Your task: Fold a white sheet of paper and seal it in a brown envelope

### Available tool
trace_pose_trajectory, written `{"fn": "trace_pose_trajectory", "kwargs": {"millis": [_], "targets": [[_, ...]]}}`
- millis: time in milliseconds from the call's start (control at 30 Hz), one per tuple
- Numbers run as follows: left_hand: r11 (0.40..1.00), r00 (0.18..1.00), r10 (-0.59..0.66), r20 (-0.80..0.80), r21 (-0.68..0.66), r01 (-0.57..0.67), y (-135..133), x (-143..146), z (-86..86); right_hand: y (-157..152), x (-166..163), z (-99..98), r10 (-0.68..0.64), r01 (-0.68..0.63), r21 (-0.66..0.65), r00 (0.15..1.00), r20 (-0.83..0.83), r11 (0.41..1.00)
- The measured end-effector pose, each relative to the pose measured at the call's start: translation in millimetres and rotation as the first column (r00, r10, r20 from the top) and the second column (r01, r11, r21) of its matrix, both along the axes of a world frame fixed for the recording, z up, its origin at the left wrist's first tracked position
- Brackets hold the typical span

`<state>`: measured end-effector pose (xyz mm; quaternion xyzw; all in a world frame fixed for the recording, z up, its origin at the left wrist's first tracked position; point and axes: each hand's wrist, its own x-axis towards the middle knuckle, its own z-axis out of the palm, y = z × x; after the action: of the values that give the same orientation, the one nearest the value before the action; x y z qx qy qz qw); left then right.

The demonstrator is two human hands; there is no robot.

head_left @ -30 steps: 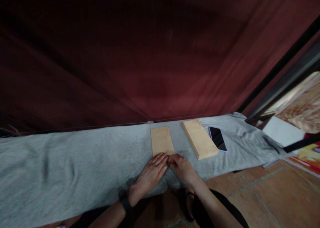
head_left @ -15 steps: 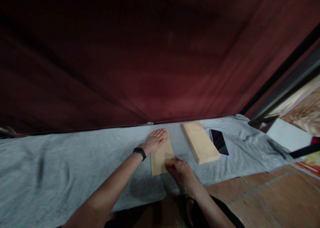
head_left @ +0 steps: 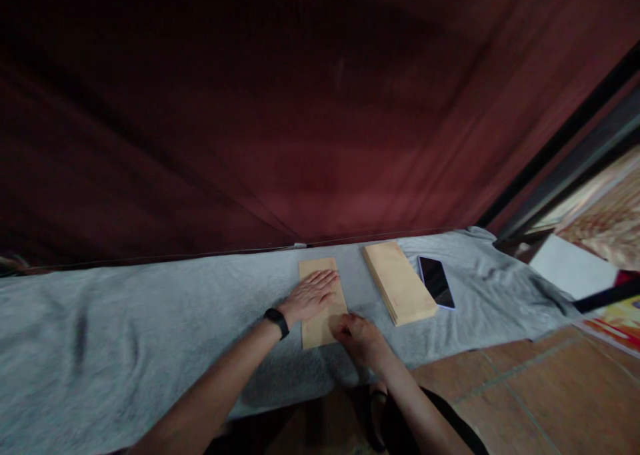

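Note:
A tan paper envelope (head_left: 320, 325) lies flat on the grey cloth, its long side running away from me. My left hand (head_left: 310, 296) rests palm down on its middle, fingers stretched out towards the upper right. The wrist carries a black band. At the envelope's near right corner, my right hand (head_left: 361, 338) is closed, its curled fingers on the edge; the exact pinch is hidden by the knuckles. To the right of both hands sits a stack of similar tan envelopes (head_left: 400, 283), slightly fanned at its left side.
A dark-screened phone (head_left: 437, 283) with a light purple edge lies beside the stack. Grey cloth (head_left: 165, 328) covers the long narrow surface, which backs onto a dark red panel (head_left: 320, 142). Tiled floor (head_left: 510, 388) shows at lower right, and a white flat object (head_left: 573, 265) stands farther right.
My left hand has slid down the envelope towards me, uncovering its far end. My right hand stays at the near right corner. The view has shifted slightly.

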<state>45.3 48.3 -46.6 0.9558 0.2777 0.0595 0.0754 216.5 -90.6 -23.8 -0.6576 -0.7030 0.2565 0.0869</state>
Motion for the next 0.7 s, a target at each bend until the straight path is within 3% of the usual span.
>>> {"fn": "trace_pose_trajectory", "kwargs": {"millis": [333, 700], "targets": [[1.0, 1.0, -0.017, -0.025, -0.016, 0.017, -38.6, -4.8, 1.5, 2.3, 7.5, 1.9, 0.038, -0.038, 0.005, 0.994, -0.106, 0.999], [0.996, 0.996, -0.088, 0.019, 0.007, 0.088, -91.7, -20.5, 2.9, 4.1, 19.0, 27.7, 0.122, -0.138, -0.04, 0.956, -0.266, 0.99]]}}
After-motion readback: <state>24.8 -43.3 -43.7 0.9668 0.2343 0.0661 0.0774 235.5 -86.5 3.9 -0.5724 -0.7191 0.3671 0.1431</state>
